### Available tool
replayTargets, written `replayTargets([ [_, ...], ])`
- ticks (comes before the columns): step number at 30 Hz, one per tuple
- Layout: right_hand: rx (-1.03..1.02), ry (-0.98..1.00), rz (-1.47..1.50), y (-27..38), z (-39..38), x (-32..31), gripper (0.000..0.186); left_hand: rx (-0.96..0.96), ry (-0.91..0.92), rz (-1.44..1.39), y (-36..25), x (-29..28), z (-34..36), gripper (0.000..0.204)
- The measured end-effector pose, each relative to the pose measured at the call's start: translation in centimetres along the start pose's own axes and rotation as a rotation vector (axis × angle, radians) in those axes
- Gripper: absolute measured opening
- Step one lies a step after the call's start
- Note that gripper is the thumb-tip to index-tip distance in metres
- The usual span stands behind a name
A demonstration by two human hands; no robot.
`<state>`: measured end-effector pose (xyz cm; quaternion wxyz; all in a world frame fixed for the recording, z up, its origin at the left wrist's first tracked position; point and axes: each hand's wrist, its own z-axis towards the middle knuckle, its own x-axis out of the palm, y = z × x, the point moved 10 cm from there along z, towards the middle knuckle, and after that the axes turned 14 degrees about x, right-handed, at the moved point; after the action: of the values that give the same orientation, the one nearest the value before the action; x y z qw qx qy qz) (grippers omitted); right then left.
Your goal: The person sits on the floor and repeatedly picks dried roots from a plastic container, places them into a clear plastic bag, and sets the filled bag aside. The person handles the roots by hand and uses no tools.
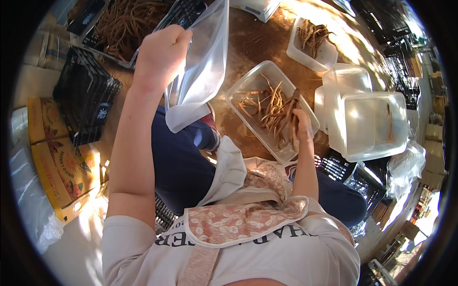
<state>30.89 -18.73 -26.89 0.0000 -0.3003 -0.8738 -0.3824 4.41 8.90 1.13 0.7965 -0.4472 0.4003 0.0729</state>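
Roots [272, 106]: brown, slender, tangled in 1 clear tub [286, 151].
My left hand [162, 53]: clenched on 1 translucent bag [206, 66].
My right hand [303, 125]: fingers curled around roots.

Left hand [164, 52] raised, fist closed around a clear plastic bag [205, 71], and here's the right hand [304, 126] over at the clear tub [279, 148], fingers wrapped round brown roots [290, 114]! A second tub [320, 61] of roots sits beyond, stacked tubs [374, 124] stand right, yellow cartons [62, 167] far left
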Motion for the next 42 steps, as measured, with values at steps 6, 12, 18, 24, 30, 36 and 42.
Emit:
replayTargets([
  [6, -0.497, 0.022, 0.449, 2.5, -6.5, 0.8, 0.028, 0.093, 0.040, -0.274, 0.0, 4.2, -0.1, 0.016],
  [12, -0.435, 0.081, 0.744, 3.6, -9.4, 1.3, 0.037, 0.277, 0.178, -0.475, -1.2, 10.2, -2.1, 0.010],
  [18, -0.093, 0.041, 0.716, 0.6, -7.9, 2.8, 0.021, 0.471, 0.085, 0.350, -6.2, 12.0, -6.7, 0.017],
  [24, -0.331, 0.122, 0.617, 1.0, -8.6, 1.2, 0.023, 0.165, 0.175, 0.024, -6.9, 16.3, -12.0, 0.012],
  [30, -0.292, 0.197, 0.643, 2.7, -8.4, 1.7, 0.029, 0.066, 0.119, 0.099, -5.2, 17.1, -11.8, 0.014],
  [36, -0.371, 0.058, 0.587, 5.6, -11.0, 1.7, 0.049, 0.041, 0.083, -0.145, -5.6, 17.3, -10.6, 0.013],
  [42, -0.329, 0.160, 0.638, 7.1, -11.4, 3.4, 0.060, 0.000, 0.211, -0.143, -4.9, 18.1, -10.4, 0.013],
])
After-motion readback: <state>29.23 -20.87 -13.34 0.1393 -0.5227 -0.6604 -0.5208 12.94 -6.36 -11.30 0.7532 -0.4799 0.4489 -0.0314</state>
